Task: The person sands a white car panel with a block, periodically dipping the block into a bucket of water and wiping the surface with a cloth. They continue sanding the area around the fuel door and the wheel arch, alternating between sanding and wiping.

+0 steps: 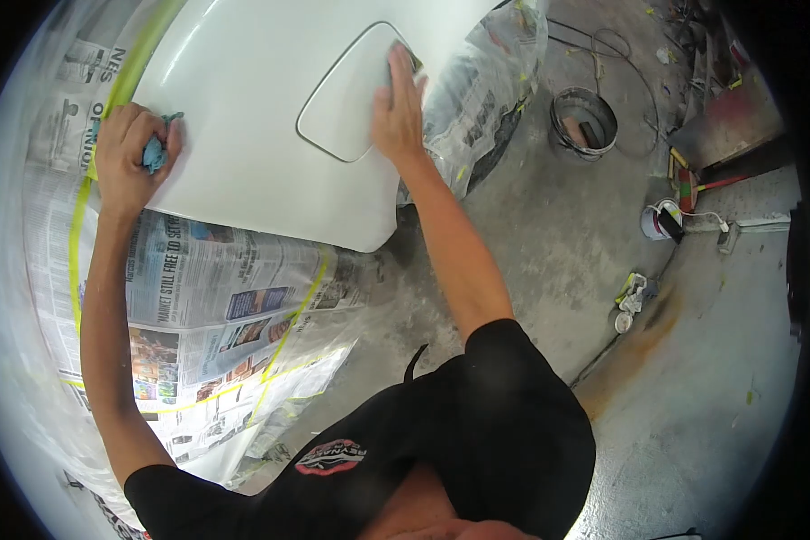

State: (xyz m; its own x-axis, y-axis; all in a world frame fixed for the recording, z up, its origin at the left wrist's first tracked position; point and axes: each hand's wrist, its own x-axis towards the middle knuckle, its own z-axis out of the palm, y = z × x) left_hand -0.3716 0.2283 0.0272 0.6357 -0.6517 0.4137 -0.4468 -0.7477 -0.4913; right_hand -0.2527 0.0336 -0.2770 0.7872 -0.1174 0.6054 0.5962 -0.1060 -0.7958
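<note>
My left hand (133,155) is closed round a crumpled blue cloth (156,155), at the left edge of a glossy white car body panel (243,99). Flat on the same panel lies my right hand (400,117), its fingers stretched over the right side of the fuel door (342,103). A small dark yellowish piece (415,61) shows at its fingertips, mostly hidden under them; its kind cannot be made out.
Newspaper masking (207,297) with yellow-green tape covers the car around the panel. On the concrete floor stands a bucket (584,124) with blocks in it. Hoses or cables (634,63) lie behind it. A white tub (662,220) stands by the right wall.
</note>
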